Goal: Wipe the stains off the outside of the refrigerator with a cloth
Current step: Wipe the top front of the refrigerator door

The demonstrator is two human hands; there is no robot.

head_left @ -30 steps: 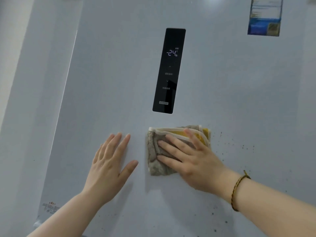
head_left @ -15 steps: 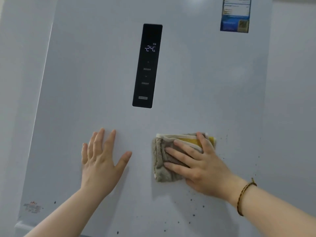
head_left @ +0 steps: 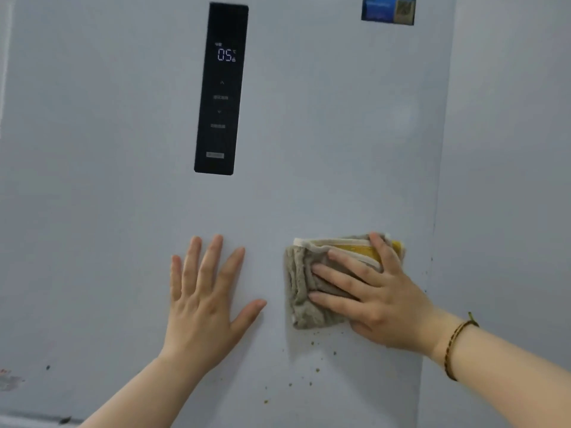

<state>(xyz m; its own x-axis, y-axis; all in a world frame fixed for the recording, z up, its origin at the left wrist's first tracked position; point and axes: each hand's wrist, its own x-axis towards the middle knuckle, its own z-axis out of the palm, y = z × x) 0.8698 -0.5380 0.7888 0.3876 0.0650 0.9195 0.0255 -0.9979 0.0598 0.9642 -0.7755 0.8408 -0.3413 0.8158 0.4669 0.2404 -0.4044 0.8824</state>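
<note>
The pale grey refrigerator door (head_left: 324, 134) fills the view. A folded grey cloth (head_left: 301, 291) with a yellow and white edge lies flat against it, right of centre. My right hand (head_left: 377, 298) presses on the cloth with straight, spread fingers. My left hand (head_left: 204, 301) rests flat on the bare door to the left of the cloth, fingers pointing up. Small brown stain specks (head_left: 312, 344) dot the door just below the cloth, and a few more run along the door's right edge (head_left: 428, 273).
A black control panel (head_left: 221, 88) showing "05" sits above the hands. A blue sticker (head_left: 387, 9) is at the top right. The door's right edge meets a grey wall (head_left: 509, 180). A faint label (head_left: 9, 379) and dark marks are at the lower left.
The cloth and my right hand slid right toward the door's edge, covering specks there. The view shifted, and the panel reading changed from "-24" to "05". My left hand stays flat.
</note>
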